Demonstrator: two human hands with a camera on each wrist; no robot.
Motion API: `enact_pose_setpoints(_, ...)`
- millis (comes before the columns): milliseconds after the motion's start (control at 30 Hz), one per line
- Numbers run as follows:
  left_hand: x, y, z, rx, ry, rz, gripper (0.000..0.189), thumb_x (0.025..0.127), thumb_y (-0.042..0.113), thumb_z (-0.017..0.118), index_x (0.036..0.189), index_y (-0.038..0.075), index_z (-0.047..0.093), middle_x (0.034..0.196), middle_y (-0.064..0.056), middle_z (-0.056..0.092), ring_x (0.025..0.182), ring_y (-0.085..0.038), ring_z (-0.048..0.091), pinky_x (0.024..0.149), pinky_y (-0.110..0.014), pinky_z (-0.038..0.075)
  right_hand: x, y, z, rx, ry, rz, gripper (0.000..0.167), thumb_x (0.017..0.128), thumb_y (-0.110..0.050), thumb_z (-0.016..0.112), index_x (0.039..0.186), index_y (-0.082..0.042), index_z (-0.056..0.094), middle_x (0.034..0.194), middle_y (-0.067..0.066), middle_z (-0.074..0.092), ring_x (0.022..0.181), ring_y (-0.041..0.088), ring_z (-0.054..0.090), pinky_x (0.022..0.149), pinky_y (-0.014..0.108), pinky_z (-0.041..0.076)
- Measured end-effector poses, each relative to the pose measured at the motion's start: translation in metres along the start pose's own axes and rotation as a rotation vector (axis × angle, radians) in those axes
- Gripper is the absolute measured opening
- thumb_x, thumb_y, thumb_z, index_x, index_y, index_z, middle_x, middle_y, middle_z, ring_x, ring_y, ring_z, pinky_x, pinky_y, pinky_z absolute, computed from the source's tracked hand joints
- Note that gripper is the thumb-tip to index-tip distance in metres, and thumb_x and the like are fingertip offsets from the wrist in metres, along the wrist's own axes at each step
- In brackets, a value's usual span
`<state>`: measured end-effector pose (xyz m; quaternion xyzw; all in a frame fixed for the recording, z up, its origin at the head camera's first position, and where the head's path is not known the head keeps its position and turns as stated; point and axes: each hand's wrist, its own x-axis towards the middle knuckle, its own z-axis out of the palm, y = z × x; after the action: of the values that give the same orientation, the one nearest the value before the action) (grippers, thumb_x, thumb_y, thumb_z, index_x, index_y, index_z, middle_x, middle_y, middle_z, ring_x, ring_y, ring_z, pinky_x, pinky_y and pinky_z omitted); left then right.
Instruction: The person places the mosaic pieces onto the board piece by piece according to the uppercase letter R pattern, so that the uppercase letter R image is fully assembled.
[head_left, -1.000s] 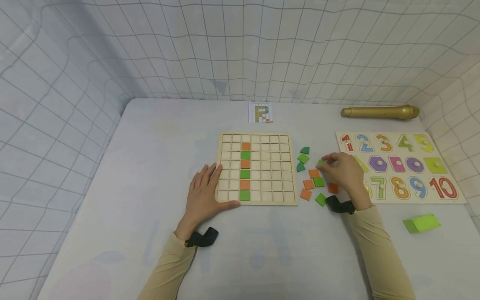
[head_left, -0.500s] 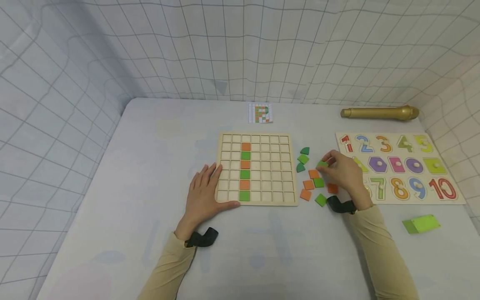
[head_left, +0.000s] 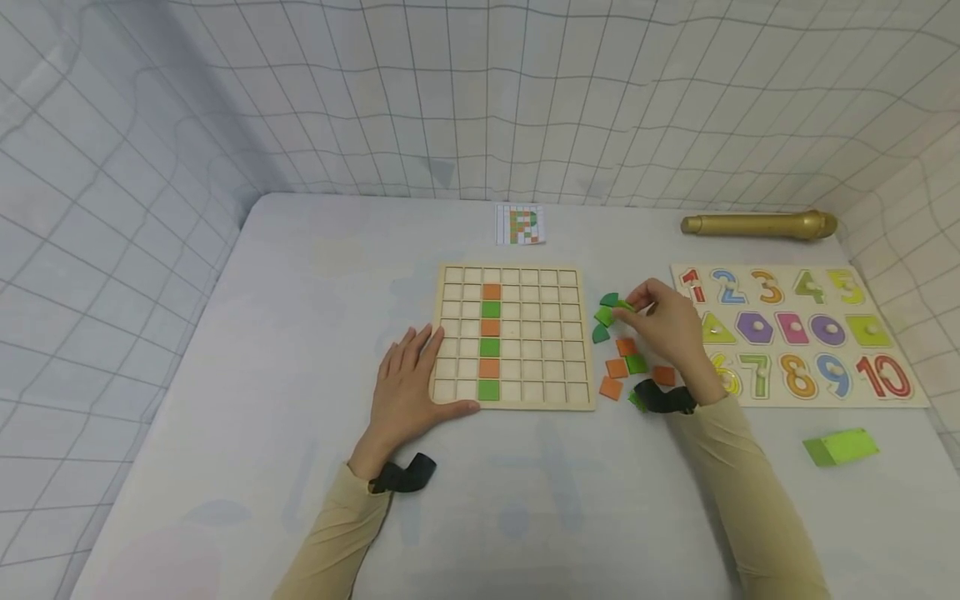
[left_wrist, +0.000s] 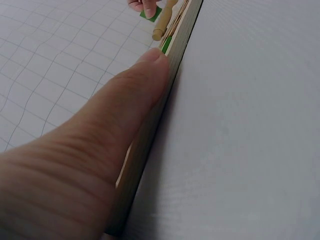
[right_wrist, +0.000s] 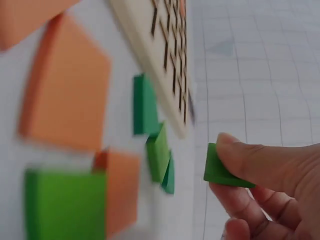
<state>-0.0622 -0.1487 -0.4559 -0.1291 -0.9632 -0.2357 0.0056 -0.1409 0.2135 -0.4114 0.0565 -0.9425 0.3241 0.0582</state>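
My right hand (head_left: 666, 327) pinches a green square tile (right_wrist: 222, 170) between thumb and fingers, above the loose tiles right of the grid board. Under and around it lie orange tiles (head_left: 617, 368), green tiles (head_left: 636, 363) and dark green quarter-round tiles (head_left: 601, 334). My left hand (head_left: 405, 392) rests at the near left corner of the wooden grid board (head_left: 551, 398), fingers straight along its left side and thumb along its front edge. One column of the board holds alternating orange and green tiles (head_left: 491, 347). In the left wrist view the thumb (left_wrist: 145, 75) touches the board's edge.
A small printed card (head_left: 520, 225) with a coloured grid pattern lies behind the board. To the right are a number-and-shape puzzle board (head_left: 806, 392), a gold microphone (head_left: 761, 225) and a green block (head_left: 842, 447). A grid-patterned cloth (head_left: 480, 92) stands behind the table.
My right hand has moved left and slightly away from me with the green square tile, from beside the puzzle board to over the loose tiles. The left hand has stayed in place.
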Motion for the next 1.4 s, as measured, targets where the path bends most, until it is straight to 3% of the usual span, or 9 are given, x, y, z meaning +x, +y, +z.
enact_pose_setpoints(233,0.001,-0.002,0.000,0.002,0.015,0.011,0.117,0.064,0.069,0.072,0.152,0.010,0.022,0.154,-0.011,0.022,0.142,-0.028,0.007,0.111,-0.048,0.007,0.025,-0.033,0.020,0.076,0.007,-0.080,0.025,0.077,-0.024,0.081,0.081,-0.007,0.063,0.077,0.006,0.065,0.064,0.020,0.053,0.050,0.030,0.038)
enact_pose_setpoints(600,0.001,0.000,0.001,-0.006,0.011,0.009,0.116,0.064,0.069,0.071,0.152,0.011,0.023,0.153,-0.013,0.022,0.142,-0.027,0.007,0.111,-0.048,0.007,0.059,-0.074,0.053,0.122,-0.161,-0.061,0.019,0.084,-0.026,0.074,0.091,-0.008,0.071,0.083,0.004,0.069,0.064,0.018,0.052,0.050,0.027,0.036)
enact_pose_setpoints(833,0.000,0.000,0.001,-0.008,0.019,0.010,0.115,0.064,0.069,0.072,0.152,0.010,0.023,0.152,-0.014,0.023,0.142,-0.028,0.008,0.111,-0.049,0.008,0.067,-0.084,0.073,0.085,-0.240,-0.063,0.016,0.087,-0.025,0.070,0.092,-0.010,0.072,0.084,0.002,0.068,0.067,0.018,0.056,0.052,0.029,0.040)
enact_pose_setpoints(1000,0.000,-0.001,0.002,-0.011,0.026,0.013,0.114,0.065,0.067,0.072,0.151,0.010,0.024,0.152,-0.014,0.024,0.142,-0.029,0.009,0.111,-0.050,0.009,0.068,-0.089,0.080,0.057,-0.284,-0.054,0.016,0.088,-0.026,0.069,0.094,-0.011,0.071,0.088,0.003,0.067,0.076,0.019,0.060,0.062,0.033,0.045)
enact_pose_setpoints(1267,0.000,-0.002,0.002,-0.011,0.029,0.015,0.115,0.064,0.067,0.073,0.151,0.010,0.024,0.152,-0.014,0.024,0.142,-0.029,0.009,0.111,-0.049,0.008,0.069,-0.090,0.084,-0.031,-0.295,-0.075,0.016,0.088,-0.024,0.069,0.098,-0.012,0.073,0.095,0.004,0.066,0.091,0.023,0.058,0.069,0.038,0.048)
enact_pose_setpoints(1400,0.000,-0.002,0.002,-0.009,0.036,0.023,0.115,0.063,0.067,0.073,0.151,0.009,0.025,0.152,-0.014,0.024,0.141,-0.029,0.010,0.111,-0.050,0.009,0.068,-0.091,0.084,-0.108,-0.296,-0.095,0.019,0.089,-0.024,0.068,0.102,-0.013,0.075,0.098,0.007,0.063,0.092,0.025,0.053,0.066,0.037,0.048)
